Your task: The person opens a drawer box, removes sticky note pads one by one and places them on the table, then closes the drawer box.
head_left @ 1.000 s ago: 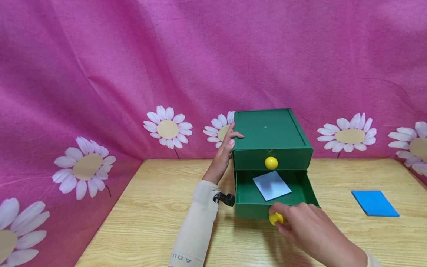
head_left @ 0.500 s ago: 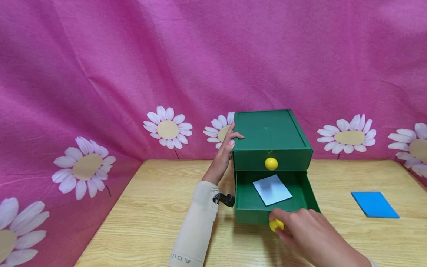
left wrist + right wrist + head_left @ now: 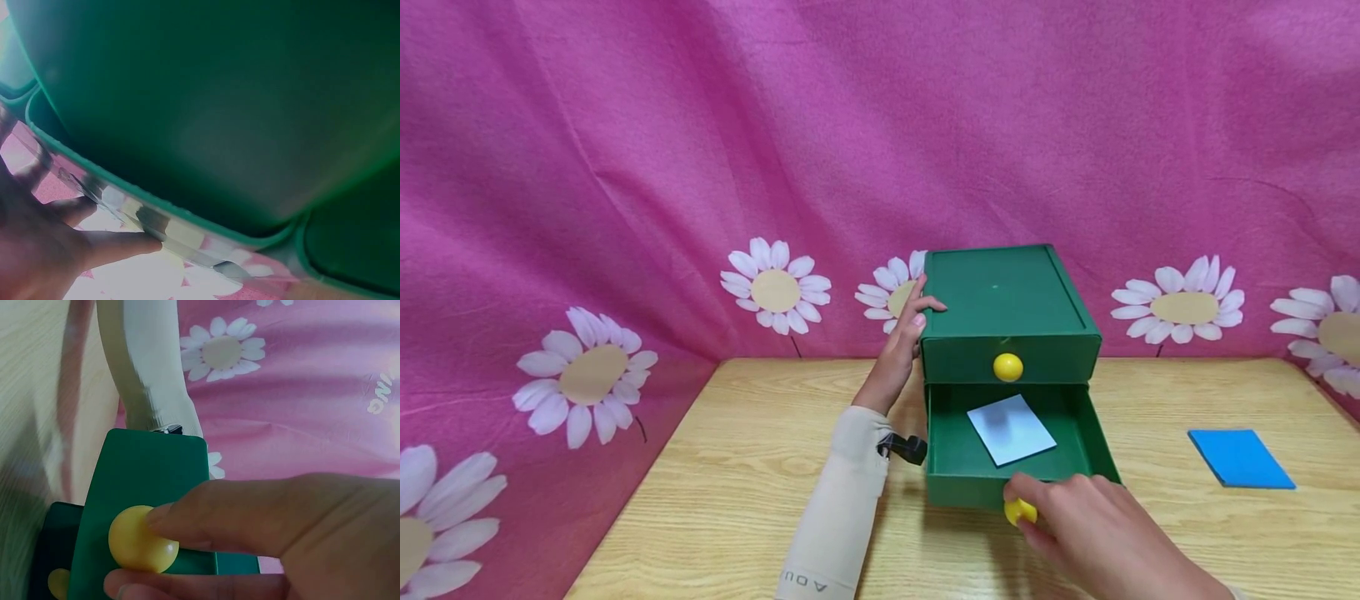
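A green two-drawer box (image 3: 1011,292) stands on the table with its lower drawer (image 3: 958,492) pulled out. Inside that drawer lies a pale blue-white square card or pad (image 3: 1011,429), turned at an angle. My right hand (image 3: 1090,521) pinches the lower drawer's round yellow knob (image 3: 140,540) between thumb and fingers. Against the box's left side rests my left hand (image 3: 898,350), with a finger over the top edge. In the left wrist view its fingers (image 3: 125,247) lie spread along the green wall. The upper drawer, with its own yellow knob (image 3: 1007,367), is closed.
A bright blue square pad (image 3: 1242,458) lies on the wooden table (image 3: 752,475) to the right of the box. Behind and to the left hangs a pink cloth (image 3: 775,150) printed with white daisies. A black wrist mount (image 3: 906,448) sticks out from the left sleeve.
My right hand has drawn the lower drawer a little farther out toward me, and the pale card came along inside it. The left hand has stayed on the box's side.
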The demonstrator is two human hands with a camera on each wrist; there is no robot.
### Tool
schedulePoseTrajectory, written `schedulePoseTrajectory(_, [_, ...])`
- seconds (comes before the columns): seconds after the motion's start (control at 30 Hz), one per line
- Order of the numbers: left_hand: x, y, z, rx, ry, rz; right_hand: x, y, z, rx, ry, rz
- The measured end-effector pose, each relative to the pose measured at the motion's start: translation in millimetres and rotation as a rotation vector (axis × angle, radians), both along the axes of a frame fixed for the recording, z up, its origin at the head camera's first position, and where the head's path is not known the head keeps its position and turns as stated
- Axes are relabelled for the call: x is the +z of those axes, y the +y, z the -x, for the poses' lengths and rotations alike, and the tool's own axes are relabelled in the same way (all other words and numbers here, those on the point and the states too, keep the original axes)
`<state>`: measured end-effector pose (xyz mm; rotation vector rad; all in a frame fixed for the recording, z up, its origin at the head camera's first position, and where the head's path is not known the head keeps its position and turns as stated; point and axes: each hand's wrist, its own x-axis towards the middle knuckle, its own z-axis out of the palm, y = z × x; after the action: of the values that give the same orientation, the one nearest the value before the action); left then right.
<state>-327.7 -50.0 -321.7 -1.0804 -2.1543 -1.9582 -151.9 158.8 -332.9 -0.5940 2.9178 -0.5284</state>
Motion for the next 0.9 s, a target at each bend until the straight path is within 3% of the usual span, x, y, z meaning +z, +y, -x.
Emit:
schedulePoseTrajectory(0.27, [0.3, -0.1, -0.6, 0.004, 0.002, -0.006, 2.0, -2.7, -1.2, -0.019, -0.059, 0.002])
schedulePoseTrajectory(0.9, [-0.3, -0.4, -1.7, 0.017, -0.013, 0.006, 2.0, 1.2, -5.8, 0.080, -0.049, 0.040])
